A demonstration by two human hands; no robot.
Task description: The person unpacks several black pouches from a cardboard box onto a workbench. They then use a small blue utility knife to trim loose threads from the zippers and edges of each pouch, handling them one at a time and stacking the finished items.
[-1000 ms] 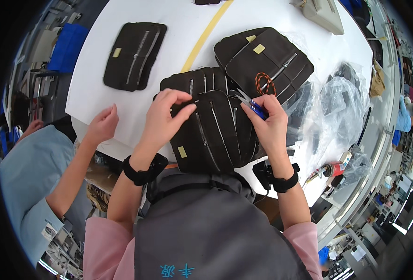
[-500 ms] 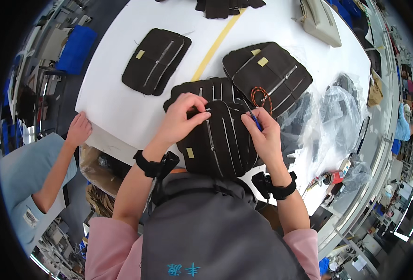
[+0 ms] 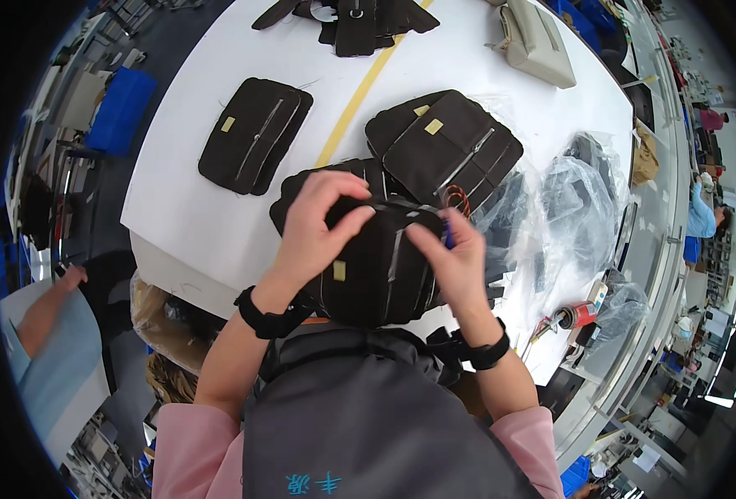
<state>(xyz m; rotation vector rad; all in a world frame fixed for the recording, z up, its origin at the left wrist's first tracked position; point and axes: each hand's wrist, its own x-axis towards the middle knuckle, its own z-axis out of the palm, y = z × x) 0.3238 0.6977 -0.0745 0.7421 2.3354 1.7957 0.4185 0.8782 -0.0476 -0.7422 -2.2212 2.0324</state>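
Observation:
A dark brown fabric bag piece (image 3: pixel 368 287) with zips and a small yellow label lies in front of me, over more of the same kind. My left hand (image 3: pixel 322 224) pinches its far edge between thumb and bent fingers. At the right end of that edge is my right hand (image 3: pixel 455 254), its thumb against the fabric. Thread snips (image 3: pixel 449 238) with a blue handle are tucked in this hand, mostly hidden by the fingers. An orange and black cord loop (image 3: pixel 456 200) sticks out beyond it. Motion blurs the right fingertips.
Stacked dark bag pieces (image 3: pixel 455 145) lie beyond my hands, another piece (image 3: pixel 256 137) farther left. Clear plastic bags (image 3: pixel 576 212) and a red can (image 3: pixel 580 314) are at right. A beige bag (image 3: pixel 538 41) stands far right. A person's arm (image 3: pixel 48 308) shows at left.
The far edge of the bag piece is now lifted and bent between my hands. My right hand has moved in over the fabric. The person at left has drawn their hand off the table.

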